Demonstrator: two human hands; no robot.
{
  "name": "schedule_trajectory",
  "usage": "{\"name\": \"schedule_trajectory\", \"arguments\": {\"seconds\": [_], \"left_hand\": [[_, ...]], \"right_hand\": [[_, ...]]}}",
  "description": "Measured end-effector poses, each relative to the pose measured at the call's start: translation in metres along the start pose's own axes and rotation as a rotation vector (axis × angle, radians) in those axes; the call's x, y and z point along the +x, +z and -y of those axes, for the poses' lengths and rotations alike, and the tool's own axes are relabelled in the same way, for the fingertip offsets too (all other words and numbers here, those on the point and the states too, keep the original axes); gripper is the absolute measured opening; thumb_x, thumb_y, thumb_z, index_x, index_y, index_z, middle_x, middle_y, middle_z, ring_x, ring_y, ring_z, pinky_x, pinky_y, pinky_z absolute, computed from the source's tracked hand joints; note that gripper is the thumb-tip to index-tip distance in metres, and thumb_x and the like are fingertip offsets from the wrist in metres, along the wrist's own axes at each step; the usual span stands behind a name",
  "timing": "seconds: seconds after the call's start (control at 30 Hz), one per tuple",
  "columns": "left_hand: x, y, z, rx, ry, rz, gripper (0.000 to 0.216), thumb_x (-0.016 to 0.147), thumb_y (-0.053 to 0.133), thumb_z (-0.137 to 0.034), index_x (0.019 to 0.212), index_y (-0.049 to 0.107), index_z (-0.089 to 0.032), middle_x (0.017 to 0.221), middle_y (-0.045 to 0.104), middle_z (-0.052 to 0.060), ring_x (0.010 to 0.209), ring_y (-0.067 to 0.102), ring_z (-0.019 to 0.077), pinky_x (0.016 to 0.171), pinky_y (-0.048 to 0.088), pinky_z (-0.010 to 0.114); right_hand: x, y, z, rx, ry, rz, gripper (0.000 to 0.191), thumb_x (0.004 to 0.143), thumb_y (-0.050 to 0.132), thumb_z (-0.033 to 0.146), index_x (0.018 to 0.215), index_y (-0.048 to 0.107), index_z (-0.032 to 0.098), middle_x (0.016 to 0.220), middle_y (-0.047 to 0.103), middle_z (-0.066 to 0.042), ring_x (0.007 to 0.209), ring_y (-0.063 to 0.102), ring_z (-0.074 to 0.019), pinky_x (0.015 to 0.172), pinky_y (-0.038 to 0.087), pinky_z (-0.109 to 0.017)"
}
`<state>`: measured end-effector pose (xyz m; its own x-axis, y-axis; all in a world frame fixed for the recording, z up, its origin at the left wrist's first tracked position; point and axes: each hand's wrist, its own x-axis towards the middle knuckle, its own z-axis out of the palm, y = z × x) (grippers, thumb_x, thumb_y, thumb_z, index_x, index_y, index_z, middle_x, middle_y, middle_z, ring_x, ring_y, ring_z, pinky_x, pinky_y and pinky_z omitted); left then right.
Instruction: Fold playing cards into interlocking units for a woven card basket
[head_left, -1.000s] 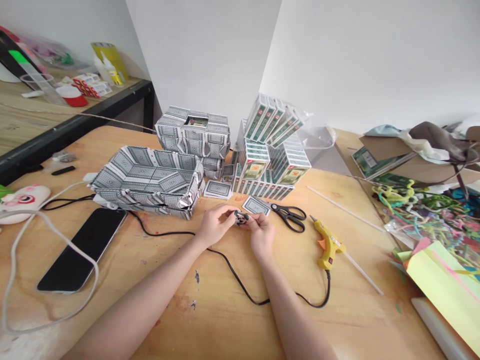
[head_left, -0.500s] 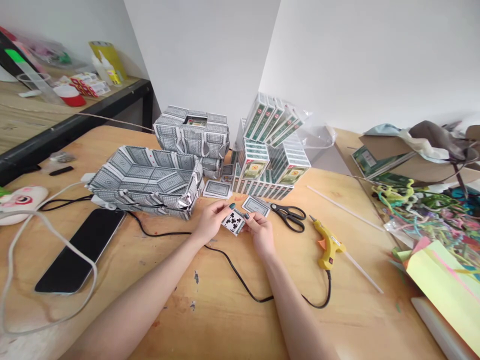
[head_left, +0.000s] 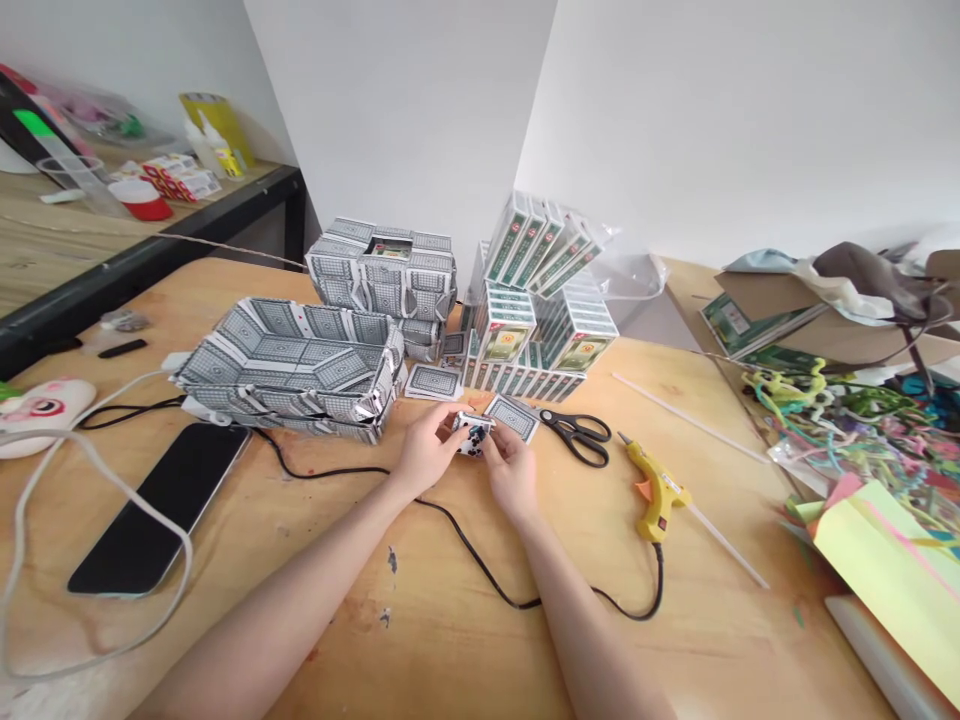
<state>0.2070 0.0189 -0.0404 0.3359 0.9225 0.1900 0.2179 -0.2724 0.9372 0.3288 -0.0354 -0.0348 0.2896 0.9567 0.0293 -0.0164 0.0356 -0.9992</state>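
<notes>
Between both hands is a playing card with black club marks, its upper edge bent over. My left hand pinches it from the left, thumb across the face. On the card's right side my right hand grips it, fingers partly hidden behind. Just beyond the right hand lies a patterned playing card, face down. Black-handled scissors rest beside that card. A small stack of cards sits behind the left hand. The open basket made of folded cards stands to the left.
A yellow glue gun lies at the right, its black cord running under my forearms. Boxed card decks are piled at the back beside a closed card-built box. A phone and white cable lie at the left; pipe cleaners heap at the far right.
The card's upper edge has been folded over, where before its club face showed flat. Both hands have shifted slightly, with the left thumb now lower on the face.
</notes>
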Motion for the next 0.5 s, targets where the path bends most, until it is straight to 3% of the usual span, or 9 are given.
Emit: {"name": "schedule_trajectory", "arguments": {"seconds": [0.13, 0.3, 0.5], "left_hand": [[-0.0010, -0.0018, -0.0017, 0.043, -0.008, 0.013, 0.032, 0.081, 0.048, -0.024, 0.112, 0.055, -0.019, 0.089, 0.066, 0.005, 0.076, 0.061, 0.0150, 0.068, 0.049, 0.025], [0.0009, -0.0016, -0.0039, 0.032, 0.008, -0.004, 0.037, 0.086, 0.040, -0.026, 0.120, 0.049, -0.018, 0.101, 0.066, 0.007, 0.094, 0.060, 0.0173, 0.081, 0.048, 0.029], [0.0003, -0.0025, -0.0046, 0.098, 0.025, 0.037, 0.035, 0.088, 0.035, -0.024, 0.120, 0.050, -0.019, 0.105, 0.065, 0.007, 0.099, 0.059, 0.0189, 0.085, 0.047, 0.032]], "right_hand": [[0.0003, -0.0026, 0.0011, -0.023, 0.061, -0.036, 0.025, 0.080, 0.048, 0.036, 0.091, 0.062, 0.018, 0.087, 0.065, -0.004, 0.079, 0.059, -0.0187, 0.067, 0.049, -0.029], [0.0002, -0.0033, 0.0038, 0.232, 0.151, -0.076, 0.027, 0.070, 0.063, 0.038, 0.089, 0.057, 0.019, 0.089, 0.063, -0.004, 0.076, 0.061, -0.0175, 0.067, 0.051, -0.030], [-0.0034, 0.0020, 0.0063, 0.455, 0.226, 0.133, 0.023, 0.067, 0.068, 0.036, 0.075, 0.054, 0.019, 0.081, 0.061, -0.001, 0.073, 0.058, -0.0145, 0.066, 0.048, -0.027]]}}
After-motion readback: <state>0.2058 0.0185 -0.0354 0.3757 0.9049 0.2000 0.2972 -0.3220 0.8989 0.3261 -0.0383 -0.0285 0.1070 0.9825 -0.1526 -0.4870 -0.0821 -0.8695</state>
